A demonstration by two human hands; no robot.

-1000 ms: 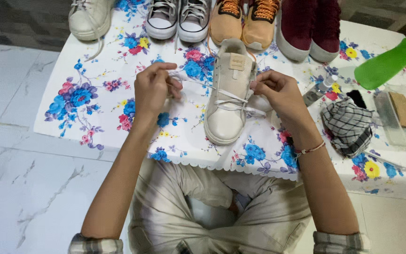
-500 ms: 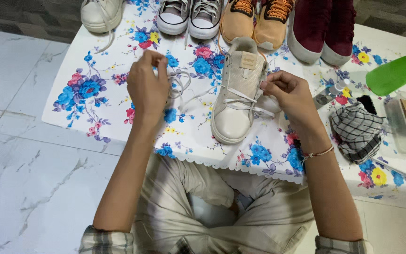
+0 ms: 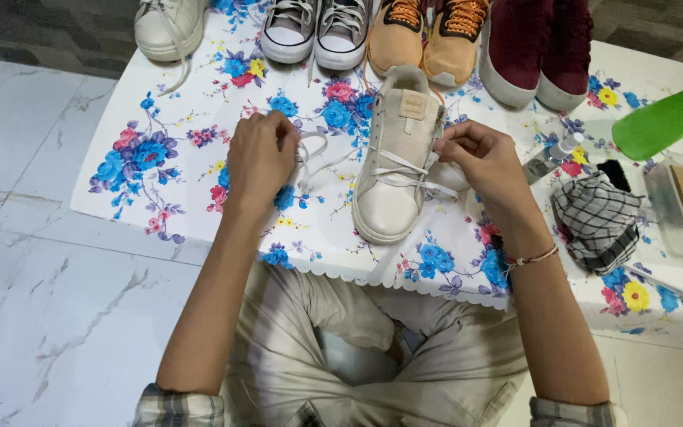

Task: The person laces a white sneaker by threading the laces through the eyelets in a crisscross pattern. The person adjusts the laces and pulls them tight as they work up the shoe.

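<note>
Head view, looking down: floral-covered surface [image 3: 160,198] spreads under both hands. Cream sneaker [image 3: 397,166] sits toe toward the person, between the two sets of fingers. Left hand [image 3: 258,158] fingers pinched on one white lace [image 3: 318,146] end, out to the shoe's side. Right hand [image 3: 480,154] fingers pinch the other end against the shoe's far eyelets.

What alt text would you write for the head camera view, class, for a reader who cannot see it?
Two hands pull white laces on a cream sneaker lying on a floral tablecloth: left hand, right hand. More shoes line the far edge.
</note>
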